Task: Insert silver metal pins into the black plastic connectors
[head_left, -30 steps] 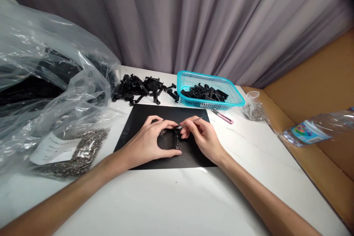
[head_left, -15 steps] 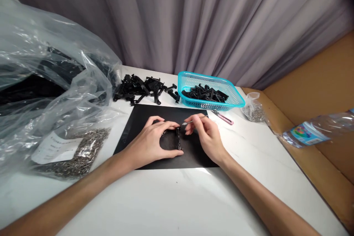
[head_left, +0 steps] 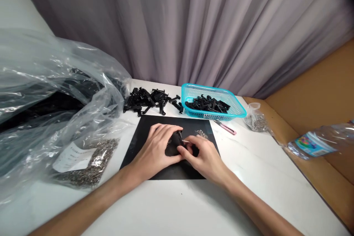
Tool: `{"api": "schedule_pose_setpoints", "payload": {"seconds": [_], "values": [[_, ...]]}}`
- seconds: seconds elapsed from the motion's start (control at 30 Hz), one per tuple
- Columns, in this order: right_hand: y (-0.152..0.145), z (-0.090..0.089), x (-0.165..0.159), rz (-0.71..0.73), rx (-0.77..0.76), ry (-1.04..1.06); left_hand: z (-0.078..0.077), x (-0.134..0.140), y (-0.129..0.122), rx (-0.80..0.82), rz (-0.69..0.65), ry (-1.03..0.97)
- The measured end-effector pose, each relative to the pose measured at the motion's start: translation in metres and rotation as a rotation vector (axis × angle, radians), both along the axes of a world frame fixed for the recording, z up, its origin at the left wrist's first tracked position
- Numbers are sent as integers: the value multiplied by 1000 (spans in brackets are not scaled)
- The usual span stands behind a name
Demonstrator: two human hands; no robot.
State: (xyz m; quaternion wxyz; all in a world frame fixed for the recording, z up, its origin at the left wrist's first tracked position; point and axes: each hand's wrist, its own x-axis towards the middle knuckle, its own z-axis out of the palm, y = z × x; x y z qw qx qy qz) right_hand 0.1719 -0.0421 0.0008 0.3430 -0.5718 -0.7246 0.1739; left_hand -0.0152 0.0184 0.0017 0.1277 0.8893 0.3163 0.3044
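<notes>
Over the black mat (head_left: 135, 155), my left hand (head_left: 155, 151) holds a slim black plastic part (head_left: 179, 137) between thumb and fingers, close to upright. My right hand (head_left: 206, 158) is closed, its fingertips against the part's right side. From its fingers a thin silver metal piece (head_left: 186, 141) points at the part; most of it is hidden, so its kind is unclear. Just beyond that hand lies a small heap of silver metal bits (head_left: 201, 133). A few more bits (head_left: 169, 141) show on the mat behind my left fingers.
Black plastic parts (head_left: 149, 99) lie piled at the back, beside a blue basket (head_left: 240, 112) holding more. A pink-handled cutter (head_left: 228, 129), a small bag of metal bits (head_left: 256, 120) and a bottle (head_left: 312, 143) are right. Plastic bags (head_left: 102, 84) and a labelled bag of metal pieces (head_left: 102, 158) stand left.
My right hand has moved left and down, bringing the thin metal piece to the black part. The part now leans slightly. The whole view has shifted a little.
</notes>
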Motion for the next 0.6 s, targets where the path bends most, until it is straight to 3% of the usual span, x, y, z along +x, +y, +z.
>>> {"api": "schedule_pose_setpoints", "payload": {"seconds": [0.13, 0.23, 0.33, 0.4, 0.5, 0.6], "values": [[28, 14, 32, -191, 184, -89, -1, -2, 3, -18, 46, 17], [56, 37, 64, -396, 291, -389, 0, -6, 9, -35, 121, 9], [72, 55, 69, -543, 378, -562, 0, -9, 16, -50, 165, 24], [78, 59, 50, -488, 365, -603, -1, -9, 20, -52, 182, 39], [89, 56, 2, -268, 237, -632, -4, -10, 24, -70, 207, -7], [111, 51, -42, -101, 220, -607, -6, -14, 30, -84, 262, -105]]}}
